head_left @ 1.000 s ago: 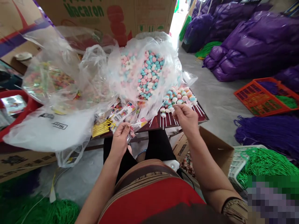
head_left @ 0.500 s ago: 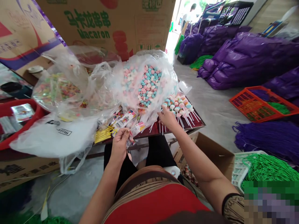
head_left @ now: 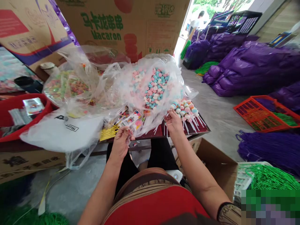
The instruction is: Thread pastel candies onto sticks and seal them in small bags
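My left hand (head_left: 121, 141) is closed on a small clear packet at the table's front edge, right of a bundle of yellow ties (head_left: 108, 132). At the left side of a pile of candy sticks (head_left: 187, 112), my right hand (head_left: 173, 122) has its fingers bent together. What it holds, if anything, is too small to tell. Behind the hands lies a big clear bag of pink, blue and white candies (head_left: 156, 89). Printed packets (head_left: 130, 120) rest between the yellow ties and that bag.
A red basin (head_left: 48, 107) and a white plastic bag (head_left: 58, 131) are at the left. Large cartons (head_left: 136, 28) stand behind the table. An open carton (head_left: 217, 162) sits below right, beside a basket of green strands (head_left: 274, 178). A person (head_left: 198, 23) is far off.
The view has shifted, so the scene sits further right. My right hand's fingers are still by the candy sticks, and my left hand still holds the packet.
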{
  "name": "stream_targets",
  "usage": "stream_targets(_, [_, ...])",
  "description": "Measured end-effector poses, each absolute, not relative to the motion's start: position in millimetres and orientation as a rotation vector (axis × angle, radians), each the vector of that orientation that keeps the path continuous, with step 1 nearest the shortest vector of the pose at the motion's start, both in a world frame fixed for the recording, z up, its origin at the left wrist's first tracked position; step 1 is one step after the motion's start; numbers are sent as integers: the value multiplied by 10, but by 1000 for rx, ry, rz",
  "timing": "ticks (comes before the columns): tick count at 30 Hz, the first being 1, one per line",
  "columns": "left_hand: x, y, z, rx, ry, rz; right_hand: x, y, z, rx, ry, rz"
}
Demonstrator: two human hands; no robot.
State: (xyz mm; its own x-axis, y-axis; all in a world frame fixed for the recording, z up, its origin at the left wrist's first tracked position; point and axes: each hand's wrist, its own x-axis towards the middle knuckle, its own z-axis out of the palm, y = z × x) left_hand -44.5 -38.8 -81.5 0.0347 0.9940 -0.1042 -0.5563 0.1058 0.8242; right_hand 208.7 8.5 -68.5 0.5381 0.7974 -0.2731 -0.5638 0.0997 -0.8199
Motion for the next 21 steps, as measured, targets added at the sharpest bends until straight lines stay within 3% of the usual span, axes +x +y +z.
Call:
stream_targets(11, [-511, -339, -833, 739, 722, 1344, 1884, -707, -667, -992, -407, 1253])
stream_targets(21, [-631, -323, -848, 832, 721, 1338, 1956, -973, -703, -1222, -776, 1030])
